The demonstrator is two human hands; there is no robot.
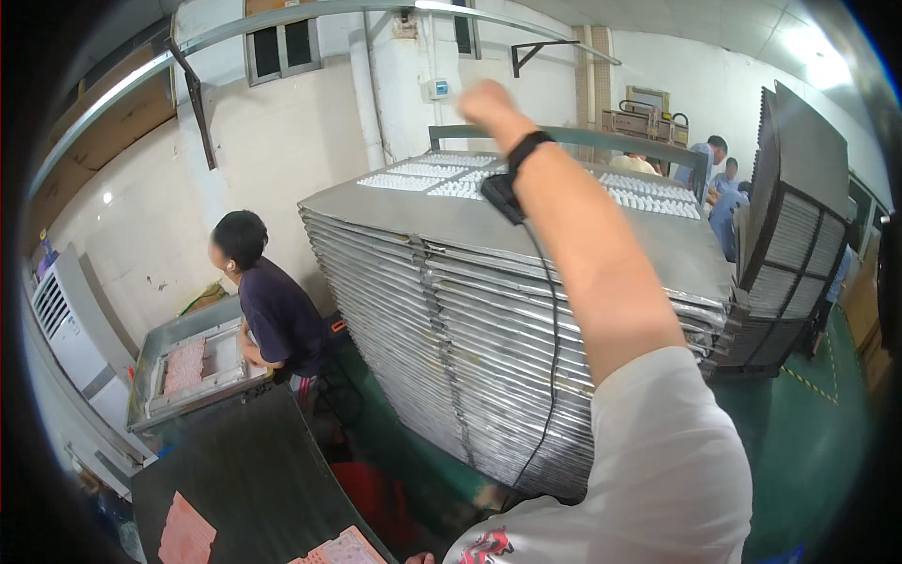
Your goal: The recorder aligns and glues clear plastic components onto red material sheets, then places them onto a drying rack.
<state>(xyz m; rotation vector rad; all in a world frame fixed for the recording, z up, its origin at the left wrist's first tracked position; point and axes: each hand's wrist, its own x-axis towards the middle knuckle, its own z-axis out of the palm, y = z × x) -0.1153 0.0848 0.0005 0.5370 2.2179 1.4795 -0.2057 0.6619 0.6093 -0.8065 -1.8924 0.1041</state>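
My right arm reaches up and forward over a tall stack of metal rack trays (442, 320). My right hand (489, 103) is high above the stack's far side, its fingers curled into a fist shape; anything inside them is hidden. A black wristband with a small dark box (503, 197) is on that wrist, and a black cable runs down from it. White small pieces lie in rows on the top tray (399, 182). Only a bit of my left hand (420, 558) shows at the lower edge, beside a pink perforated sheet (343, 549); its fingers are mostly cut off.
A dark table (254, 470) with another pink sheet (186, 534) stands at the lower left. Beyond it, a person in a dark shirt (282, 310) leans over a metal frame table (155, 399). More racks (799, 226) stand at right, with several people behind. A red object (371, 498) is below.
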